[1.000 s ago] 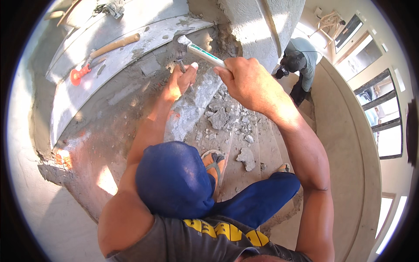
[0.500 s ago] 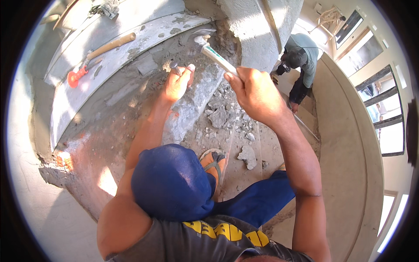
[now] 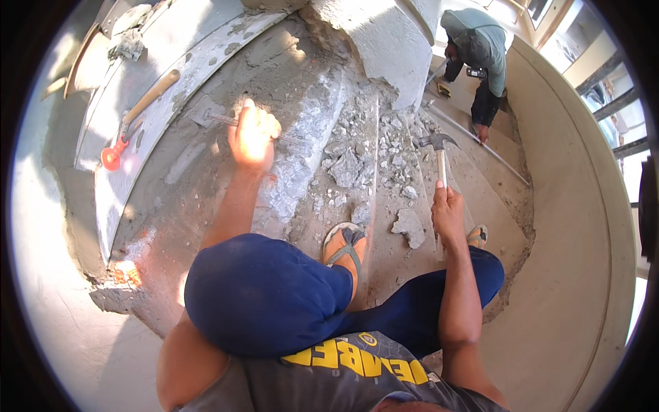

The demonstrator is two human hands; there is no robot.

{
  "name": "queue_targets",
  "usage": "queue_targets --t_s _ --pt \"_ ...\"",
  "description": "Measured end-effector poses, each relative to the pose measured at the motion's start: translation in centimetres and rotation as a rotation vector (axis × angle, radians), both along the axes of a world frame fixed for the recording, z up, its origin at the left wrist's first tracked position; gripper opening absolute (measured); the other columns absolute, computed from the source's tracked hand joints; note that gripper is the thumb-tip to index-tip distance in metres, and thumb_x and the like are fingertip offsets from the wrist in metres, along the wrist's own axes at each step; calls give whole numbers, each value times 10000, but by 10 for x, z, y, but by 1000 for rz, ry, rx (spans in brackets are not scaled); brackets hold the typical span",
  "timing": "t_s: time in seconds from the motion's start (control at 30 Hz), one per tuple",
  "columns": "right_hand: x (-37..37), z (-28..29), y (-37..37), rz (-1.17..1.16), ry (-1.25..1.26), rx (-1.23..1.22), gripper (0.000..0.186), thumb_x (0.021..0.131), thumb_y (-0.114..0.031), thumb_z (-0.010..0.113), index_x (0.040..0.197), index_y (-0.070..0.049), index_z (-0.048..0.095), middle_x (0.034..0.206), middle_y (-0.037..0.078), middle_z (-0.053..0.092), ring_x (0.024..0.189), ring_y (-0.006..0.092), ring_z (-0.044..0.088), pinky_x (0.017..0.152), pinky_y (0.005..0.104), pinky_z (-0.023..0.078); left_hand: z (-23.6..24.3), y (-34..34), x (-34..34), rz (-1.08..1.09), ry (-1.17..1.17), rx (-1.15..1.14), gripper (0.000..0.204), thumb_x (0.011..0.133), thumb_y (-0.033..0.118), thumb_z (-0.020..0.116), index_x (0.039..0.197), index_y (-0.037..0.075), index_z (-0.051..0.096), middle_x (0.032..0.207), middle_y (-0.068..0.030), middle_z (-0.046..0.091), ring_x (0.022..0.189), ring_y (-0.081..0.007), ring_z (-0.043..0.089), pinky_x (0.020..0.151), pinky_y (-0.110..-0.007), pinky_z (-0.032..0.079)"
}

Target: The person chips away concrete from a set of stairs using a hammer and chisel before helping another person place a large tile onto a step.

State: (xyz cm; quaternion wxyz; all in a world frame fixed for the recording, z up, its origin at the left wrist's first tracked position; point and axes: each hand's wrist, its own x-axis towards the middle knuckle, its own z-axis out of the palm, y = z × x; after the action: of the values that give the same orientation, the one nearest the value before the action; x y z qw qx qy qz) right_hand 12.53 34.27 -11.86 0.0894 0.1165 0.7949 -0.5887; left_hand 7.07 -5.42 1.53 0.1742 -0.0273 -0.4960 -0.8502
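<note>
Behind, a pale curved wall (image 3: 583, 240) sweeping round dusty steps (image 3: 504, 230) strewn with grey rubble (image 3: 347, 169), with a co-worker (image 3: 484, 51) bent over a long metal bar (image 3: 504, 164). Compared with half a second earlier, hammer (image 3: 441, 168) carried away from beside the chisel (image 3: 223, 119) and lowered rightward over the steps, near the right foot (image 3: 477, 237); chisel turned from nearly end-on to slantwise, poking out at both sides of the left hand (image 3: 254, 141). Left arm reaching well forward past the knee, fingers curled shut around the chisel over chipped concrete, contact there hard to judge. Right forearm low beside the thigh, right hand (image 3: 449, 214) wrapped firmly around the handle's lower end.
</note>
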Motion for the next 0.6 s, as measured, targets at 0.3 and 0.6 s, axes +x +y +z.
queue_targets --t_s 0.3,0.6 --pt "-23 29 9 111 105 144 522 1073 -372 515 739 29 521 585 123 473 547 204 450 542 426 379 17 25 -7 -235 -233 -664 513 1111 268 440 627 106 378 621 -2 341 633 -158 342 657 -343 336" --pt "-16 29 -7 206 115 89 474 1064 -339 552 766 30 564 574 128 475 522 214 450 534 424 380 -19 36 -17 -257 -351 -1010 566 1102 405 472 623 122 373 629 35 347 629 -110 309 618 -309 306"
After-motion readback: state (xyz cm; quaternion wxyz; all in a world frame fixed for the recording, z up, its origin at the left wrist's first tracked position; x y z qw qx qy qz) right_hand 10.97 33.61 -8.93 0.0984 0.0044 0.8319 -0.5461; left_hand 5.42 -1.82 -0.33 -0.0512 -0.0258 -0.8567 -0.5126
